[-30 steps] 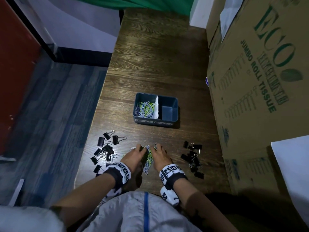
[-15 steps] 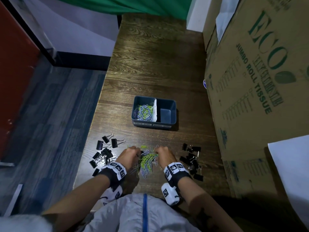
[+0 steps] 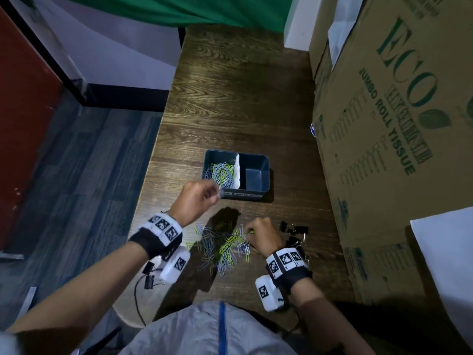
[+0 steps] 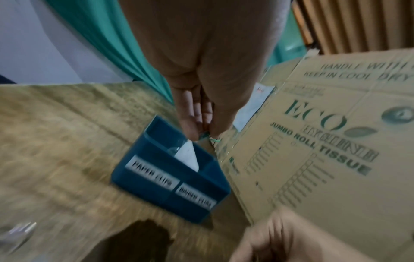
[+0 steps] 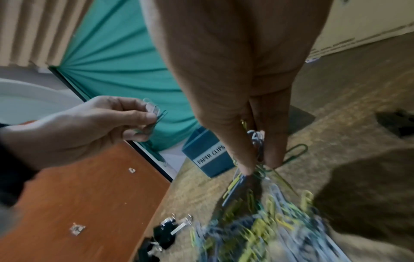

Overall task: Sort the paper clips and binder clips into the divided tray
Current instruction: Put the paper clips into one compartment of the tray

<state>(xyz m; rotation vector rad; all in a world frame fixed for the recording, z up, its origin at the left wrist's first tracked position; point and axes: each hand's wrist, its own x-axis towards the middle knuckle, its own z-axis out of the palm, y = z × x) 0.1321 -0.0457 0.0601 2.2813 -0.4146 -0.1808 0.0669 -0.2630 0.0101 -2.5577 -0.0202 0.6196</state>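
A dark blue divided tray (image 3: 266, 172) stands mid-table, with paper clips (image 3: 222, 173) in its left compartment and a white divider (image 3: 237, 171); its front labels show in the left wrist view (image 4: 154, 175). My left hand (image 3: 204, 194) is raised at the tray's front left corner and pinches a few paper clips (image 5: 154, 113). My right hand (image 3: 258, 235) is down at the right edge of the loose paper clip pile (image 3: 220, 245) and pinches several clips (image 5: 257, 143). Black binder clips (image 3: 294, 233) lie right of it; others (image 3: 148, 274) lie under my left wrist.
A large cardboard box (image 3: 396, 124) printed "ECO" walls off the table's right side. The table's left edge (image 3: 153, 160) drops to a dark floor. A white sheet (image 3: 445, 254) lies at the lower right. A green curtain (image 3: 204, 8) hangs beyond the far end.
My left hand has lifted off the pile with clips and moved forward to the tray's front left corner. My right hand stays at the pile. The view has shifted.
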